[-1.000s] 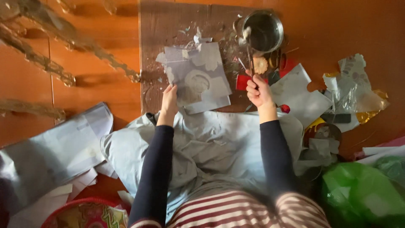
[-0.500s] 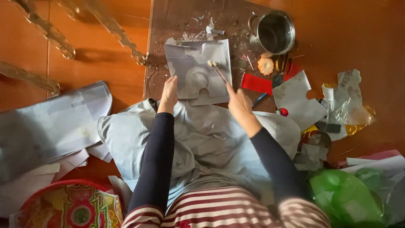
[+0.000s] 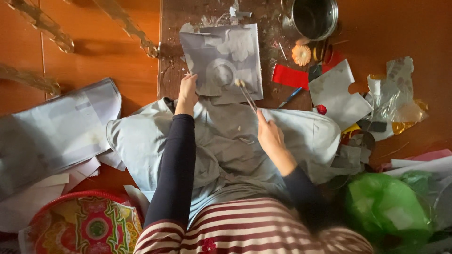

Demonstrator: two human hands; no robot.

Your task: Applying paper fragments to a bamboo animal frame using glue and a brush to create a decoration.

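A pale blue cloth (image 3: 226,141) lies spread over the person's lap and the near part of the orange floor (image 3: 94,51), the largest thing in view. To its left lies a heap of grey-white paper sheets (image 3: 52,127), and at the near left corner sits a round tray with a red rim and a bright flower pattern (image 3: 89,226). At the near right is a crumpled green bag (image 3: 386,211). Beyond the cloth, on a scrap-strewn brown board (image 3: 169,56), rests a grey sheet with pale flower shapes and a ring shape on it (image 3: 221,61). A metal pot (image 3: 313,18) stands at the far right of the board (an orange paper flower (image 3: 301,54) and a red strip (image 3: 290,76) lie just near it).

The left hand (image 3: 187,91) lies flat, fingers stretched, pressing the near left edge of the grey sheet. The right hand (image 3: 270,134) is closed in a pinch around the near end of a thin brush (image 3: 248,96), whose pale tip touches the sheet close to the ring shape.
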